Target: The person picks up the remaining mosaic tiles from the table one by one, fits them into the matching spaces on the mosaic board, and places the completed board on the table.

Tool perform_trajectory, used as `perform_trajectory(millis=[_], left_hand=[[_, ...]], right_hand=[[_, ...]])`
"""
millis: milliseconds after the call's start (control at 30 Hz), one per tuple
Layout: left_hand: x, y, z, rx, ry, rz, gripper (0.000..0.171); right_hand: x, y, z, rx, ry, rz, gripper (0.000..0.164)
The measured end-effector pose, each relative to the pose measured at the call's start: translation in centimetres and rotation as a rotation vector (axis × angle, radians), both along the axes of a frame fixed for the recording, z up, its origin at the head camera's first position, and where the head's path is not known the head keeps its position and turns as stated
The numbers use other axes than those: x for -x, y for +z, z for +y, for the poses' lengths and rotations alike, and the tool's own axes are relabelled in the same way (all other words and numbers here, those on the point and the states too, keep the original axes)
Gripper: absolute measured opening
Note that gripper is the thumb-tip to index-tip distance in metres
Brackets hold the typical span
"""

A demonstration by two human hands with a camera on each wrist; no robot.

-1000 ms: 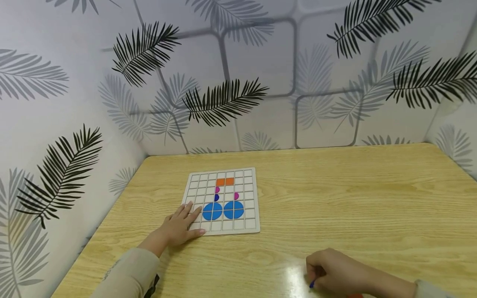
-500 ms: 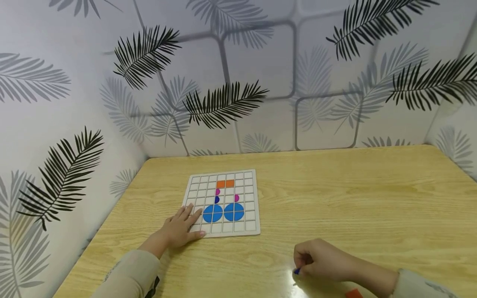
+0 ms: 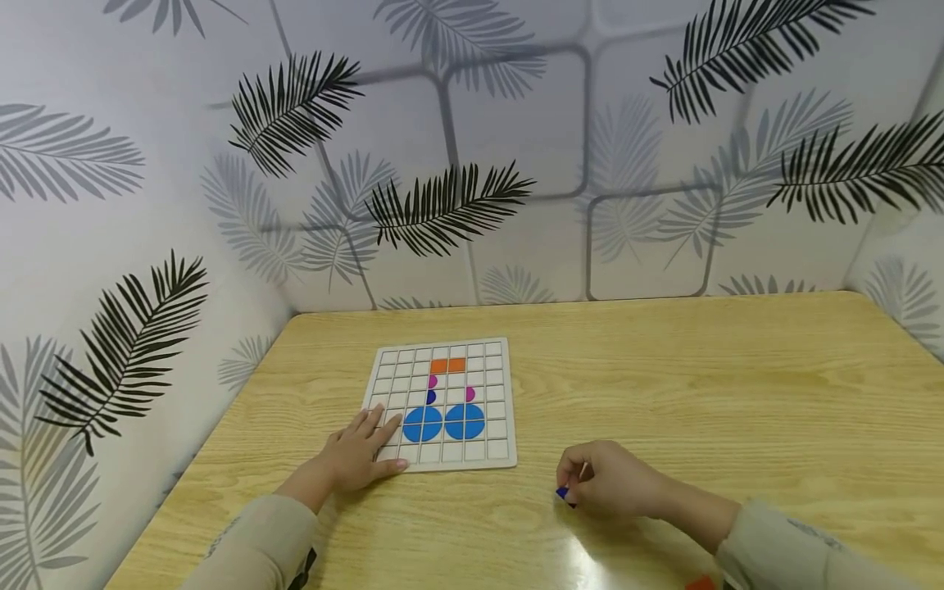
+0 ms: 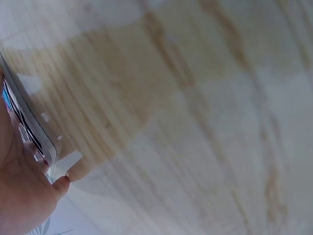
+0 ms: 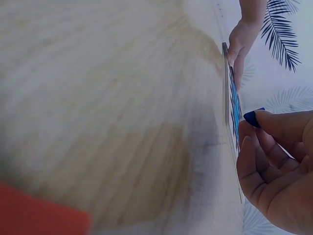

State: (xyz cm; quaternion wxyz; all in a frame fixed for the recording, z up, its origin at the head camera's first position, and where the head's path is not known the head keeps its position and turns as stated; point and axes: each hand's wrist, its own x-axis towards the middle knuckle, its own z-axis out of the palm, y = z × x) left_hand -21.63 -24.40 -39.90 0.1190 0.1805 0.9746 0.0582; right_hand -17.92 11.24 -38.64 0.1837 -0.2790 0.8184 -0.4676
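A white grid board [image 3: 497,450] lies on the wooden table, with two blue circles [image 3: 423,424], two orange squares [image 3: 448,365], two magenta half-circles [image 3: 469,394] and one dark blue half-circle [image 3: 431,397] in its cells. My left hand [image 3: 359,453] rests spread on the board's near left corner, its thumb along the front edge. To the right of the board, my right hand [image 3: 615,479] pinches a small dark blue piece [image 5: 252,118] between thumb and forefinger. Much of that piece is covered by the fingertips.
An orange-red object [image 3: 701,583] lies at the table's front edge, below the right sleeve; it shows large in the right wrist view. A leaf-patterned wall [image 3: 516,164] closes off the table's [image 3: 664,369] back and left sides.
My right hand has moved left and away from the body, toward the board, carrying the dark blue piece. The left hand has stayed on the board, and the pieces there are unchanged.
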Motion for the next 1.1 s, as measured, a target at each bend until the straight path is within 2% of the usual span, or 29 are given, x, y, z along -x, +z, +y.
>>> perform_trajectory(millis=[333,700,1100], left_hand=[[-0.3,0.4,0.3,-0.004,-0.001,0.012,0.071],[0.0,0.0,0.0,-0.001,0.004,0.020,0.071],[0.2,-0.4,-0.1,-0.001,0.002,0.022,0.073]], right_hand=[[2.4,0.4,-1.6,0.075,-0.036,-0.012,0.004],[4.9,0.3,-3.7,0.162,-0.154,0.003,0.007],[7.8,-0.1,-6.3,0.128,-0.233,-0.019,0.008]])
